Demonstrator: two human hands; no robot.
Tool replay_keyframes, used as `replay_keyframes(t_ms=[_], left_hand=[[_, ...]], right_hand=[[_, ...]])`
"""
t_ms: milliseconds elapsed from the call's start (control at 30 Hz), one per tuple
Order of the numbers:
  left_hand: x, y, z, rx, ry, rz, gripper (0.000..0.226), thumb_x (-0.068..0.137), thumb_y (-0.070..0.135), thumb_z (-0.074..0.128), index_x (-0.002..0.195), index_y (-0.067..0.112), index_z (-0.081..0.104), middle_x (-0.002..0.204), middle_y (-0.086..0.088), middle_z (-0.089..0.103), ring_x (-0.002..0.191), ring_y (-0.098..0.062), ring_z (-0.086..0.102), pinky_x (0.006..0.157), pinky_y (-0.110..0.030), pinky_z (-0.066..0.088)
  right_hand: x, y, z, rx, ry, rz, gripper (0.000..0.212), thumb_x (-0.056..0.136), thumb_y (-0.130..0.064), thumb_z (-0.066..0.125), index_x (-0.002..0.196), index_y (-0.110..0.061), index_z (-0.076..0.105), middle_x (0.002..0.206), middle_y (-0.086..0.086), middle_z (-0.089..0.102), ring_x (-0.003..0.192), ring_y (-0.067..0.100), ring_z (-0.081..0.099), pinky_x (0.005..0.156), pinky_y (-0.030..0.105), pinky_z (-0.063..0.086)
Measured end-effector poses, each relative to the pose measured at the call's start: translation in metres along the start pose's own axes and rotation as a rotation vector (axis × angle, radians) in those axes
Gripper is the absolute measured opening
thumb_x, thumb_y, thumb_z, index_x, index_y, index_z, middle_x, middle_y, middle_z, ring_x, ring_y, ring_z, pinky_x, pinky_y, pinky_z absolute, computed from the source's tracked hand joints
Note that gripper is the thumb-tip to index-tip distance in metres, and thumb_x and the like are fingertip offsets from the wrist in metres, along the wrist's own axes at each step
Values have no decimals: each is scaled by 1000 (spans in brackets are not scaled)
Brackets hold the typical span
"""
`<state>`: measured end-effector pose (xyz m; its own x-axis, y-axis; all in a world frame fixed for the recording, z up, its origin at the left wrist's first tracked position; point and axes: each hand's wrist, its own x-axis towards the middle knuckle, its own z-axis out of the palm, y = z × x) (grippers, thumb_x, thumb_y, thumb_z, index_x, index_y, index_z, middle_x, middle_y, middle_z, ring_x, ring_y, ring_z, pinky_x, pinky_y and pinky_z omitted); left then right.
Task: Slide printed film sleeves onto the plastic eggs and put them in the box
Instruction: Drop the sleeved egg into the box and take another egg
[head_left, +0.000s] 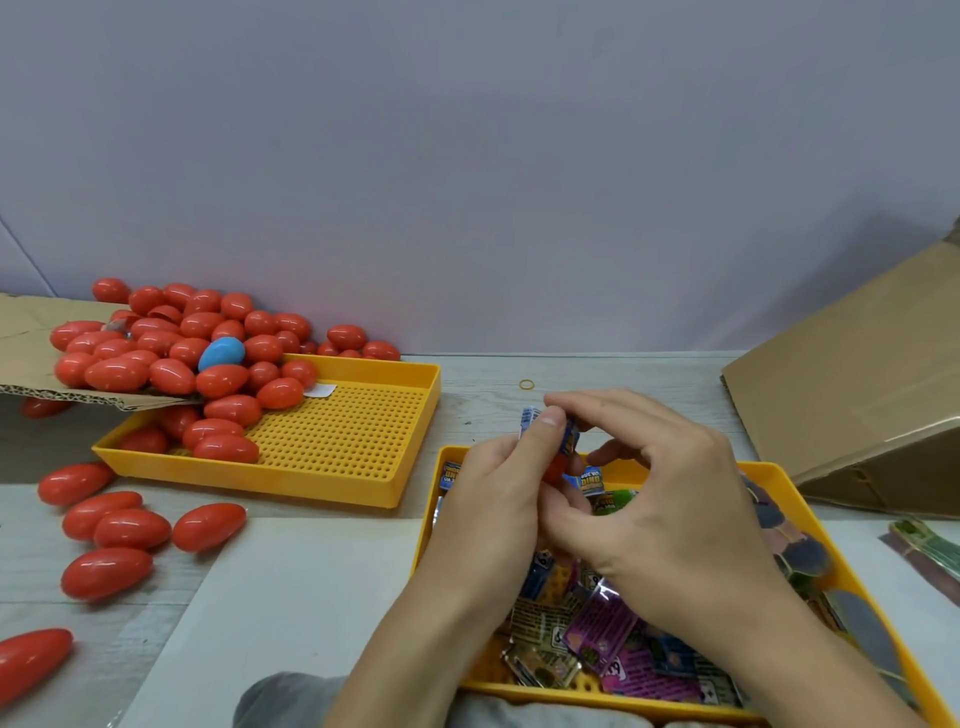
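Egg pile (197, 358) in left tray (363, 441); sleeves (613, 639) in right tray (769, 473).

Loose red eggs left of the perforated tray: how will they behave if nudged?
The loose red eggs look glossy, so probably slippery. Their rounded oval shape suggests they roll or wobble off when pushed. Lying flat on the table, they are unlikely to tip.

Both forearms reach forward, wrists nearly touching. The left hand (498, 488) is curled, thumb raised and pinching. The right hand (665, 499) arches over it, fingertips (558, 402) pressed down beside that thumb.

Bare table (483, 400) lies open between the two yellow trays (387, 480); red eggs (156, 358) crowd the left.
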<state>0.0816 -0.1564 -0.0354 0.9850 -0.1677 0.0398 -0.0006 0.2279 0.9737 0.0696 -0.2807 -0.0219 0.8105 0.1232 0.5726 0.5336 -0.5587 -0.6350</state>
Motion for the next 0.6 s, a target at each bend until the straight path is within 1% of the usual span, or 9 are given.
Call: replay_keyframes(t_ms=[133,200,300,367,433,500,600], left_hand=[[2,-3,0,-28,13,-20,38,79,52,57,62,21,72,57,-6,61,51,-17,56,54,-29,47],[3,-4,-1,-38,6,-19,39,79,53,57,63,21,72,57,-6,61,52,-17,56,56,-29,46],[2,-3,-1,-64,-15,-15,42,85,54,53,72,21,74,61,-8,62,56,-18,58,60,-30,48],[1,-2,0,-122,-8,-24,45,94,53,49,81,20,76,64,-11,63,57,-18,60,59,-30,50],[1,0,0,-170,21,-49,53,101,49,41,77,18,77,61,-12,63,53,-19,59,55,-29,51],[2,0,1,-191,34,-65,59,103,45,36,71,18,78,59,-12,62,49,-18,58,52,-27,51],[2,-1,3,-173,72,-90,60,103,46,39,64,16,74,55,-12,58,47,-19,55,51,-27,48]], right_hand=[[0,1,0,7,3,9,53,66,-31,72,119,-30,69,107,-28,63,100,-6,60,80,9,48],[0,2,0,24,11,6,52,67,-30,73,118,-30,69,106,-27,64,99,-4,61,79,11,50],[0,3,-1,64,3,1,47,70,-28,74,116,-29,69,104,-22,65,101,1,62,78,14,52],[0,3,0,78,-19,4,46,71,-28,74,117,-30,69,105,-22,65,104,1,61,79,13,51],[0,1,1,76,-43,3,47,71,-31,74,117,-32,69,107,-24,64,106,-2,60,83,12,49],[-1,0,1,78,-59,7,47,71,-32,74,117,-32,69,106,-25,66,105,-6,60,85,10,48],[-3,1,0,76,-26,23,46,68,-31,76,114,-35,71,99,-29,67,94,-9,63,78,5,47]])
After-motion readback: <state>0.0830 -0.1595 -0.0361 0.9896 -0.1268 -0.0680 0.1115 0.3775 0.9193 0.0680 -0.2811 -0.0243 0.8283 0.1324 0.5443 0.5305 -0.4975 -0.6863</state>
